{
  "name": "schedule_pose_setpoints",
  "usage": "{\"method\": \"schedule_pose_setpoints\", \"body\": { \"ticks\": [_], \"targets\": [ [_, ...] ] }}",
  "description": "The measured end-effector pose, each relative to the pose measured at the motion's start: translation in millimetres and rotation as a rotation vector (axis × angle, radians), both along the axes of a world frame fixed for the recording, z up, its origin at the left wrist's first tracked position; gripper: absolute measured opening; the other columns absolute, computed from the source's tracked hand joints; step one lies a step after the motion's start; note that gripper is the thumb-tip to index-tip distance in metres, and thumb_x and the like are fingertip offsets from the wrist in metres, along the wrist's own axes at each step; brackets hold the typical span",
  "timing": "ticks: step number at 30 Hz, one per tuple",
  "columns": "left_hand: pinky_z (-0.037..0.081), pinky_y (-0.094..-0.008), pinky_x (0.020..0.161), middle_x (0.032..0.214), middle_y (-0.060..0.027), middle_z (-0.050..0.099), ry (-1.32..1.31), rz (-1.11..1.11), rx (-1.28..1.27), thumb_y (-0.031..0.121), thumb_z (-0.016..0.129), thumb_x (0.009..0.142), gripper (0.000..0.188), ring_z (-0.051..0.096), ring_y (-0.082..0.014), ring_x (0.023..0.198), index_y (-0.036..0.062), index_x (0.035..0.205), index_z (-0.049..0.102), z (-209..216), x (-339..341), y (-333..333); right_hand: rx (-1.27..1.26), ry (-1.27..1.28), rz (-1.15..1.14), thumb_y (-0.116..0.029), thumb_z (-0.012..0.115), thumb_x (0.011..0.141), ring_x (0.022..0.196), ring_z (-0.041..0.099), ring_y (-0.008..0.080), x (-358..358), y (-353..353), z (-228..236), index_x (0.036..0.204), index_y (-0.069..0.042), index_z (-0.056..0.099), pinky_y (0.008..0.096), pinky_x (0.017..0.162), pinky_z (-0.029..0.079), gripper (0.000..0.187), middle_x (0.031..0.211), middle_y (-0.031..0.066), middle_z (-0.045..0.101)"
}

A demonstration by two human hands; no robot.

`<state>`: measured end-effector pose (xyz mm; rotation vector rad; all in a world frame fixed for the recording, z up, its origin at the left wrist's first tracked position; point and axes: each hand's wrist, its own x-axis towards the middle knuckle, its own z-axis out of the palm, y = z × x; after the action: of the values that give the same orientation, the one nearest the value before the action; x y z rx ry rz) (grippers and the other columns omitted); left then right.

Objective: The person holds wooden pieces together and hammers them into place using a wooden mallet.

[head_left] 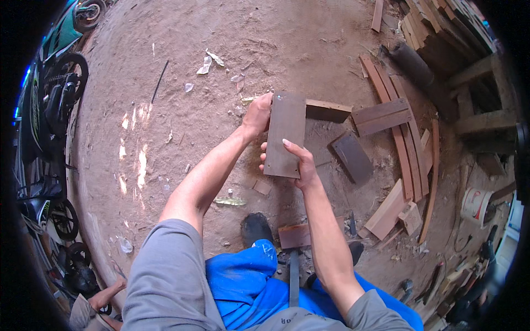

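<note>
A dark brown rectangular wooden board (287, 124) is held up in front of me with its long side pointing away. My left hand (258, 116) is closed on its far left edge, the fingertips partly hidden. At the near end my right hand (302, 164) grips it, thumb on the top face and fingers showing at the left edge. Small holes or marks show near the board's corners. Just right of its far end is another wooden piece (329, 109); I cannot tell whether the two touch. A dark block (353, 157) lies on the ground to the right.
Curved wooden strips (398, 149) lie at right, with a short plank (381, 117) across them. Nearby are pale offcuts (389, 209), a white bucket (476, 207) and stacked lumber (436, 27). Motorcycles (52, 105) line the left. Another person's arm (107, 293) shows at lower left.
</note>
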<state>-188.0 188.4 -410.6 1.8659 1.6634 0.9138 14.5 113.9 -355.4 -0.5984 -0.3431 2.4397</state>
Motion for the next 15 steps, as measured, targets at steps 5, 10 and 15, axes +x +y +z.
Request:
{"method": "schedule_pose_setpoints", "body": {
  "ticks": [5, 10, 15],
  "targets": [
    [0.053, -0.0451, 0.087, 0.101, -0.0221, 0.068, -0.003, 0.021, 0.006, 0.012, 0.055, 0.096, 0.017, 0.067, -0.04, 0.101, 0.0021, 0.106, 0.064, 1, 1, 1, -0.032, 0.155, 0.013, -0.051, 0.048, 0.103, 0.103, 0.071, 0.0364, -2, 3, 3, 0.139, 0.007, 0.048, 0.0538, 0.087, 0.062, 0.068, 0.125, 0.0277, 0.063],
    [0.053, -0.0409, 0.089, 0.107, -0.0199, 0.069, 0.048, 0.012, 0.012, 0.008, 0.057, 0.093, 0.03, 0.068, -0.0361, 0.103, 0.002, 0.121, 0.064, 5, -3, -2, -0.015, 0.05, -0.042, -0.069, 0.034, 0.102, 0.104, 0.071, 0.0335, 15, 7, 0, 0.144, 0.003, 0.046, 0.0469, 0.092, 0.059, 0.084, 0.126, 0.0253, 0.065],
    [0.052, -0.0476, 0.083, 0.098, -0.0235, 0.065, -0.011, -0.039, 0.039, 0.004, 0.061, 0.086, 0.022, 0.064, -0.0436, 0.097, 0.0005, 0.108, 0.061, 7, -4, 2, -0.019, -0.41, -0.19, -0.077, 0.027, 0.1, 0.103, 0.07, 0.0221, 52, -2, -18, 0.134, 0.005, 0.053, 0.0317, 0.086, 0.056, 0.092, 0.117, 0.0182, 0.069]
  ]
}}
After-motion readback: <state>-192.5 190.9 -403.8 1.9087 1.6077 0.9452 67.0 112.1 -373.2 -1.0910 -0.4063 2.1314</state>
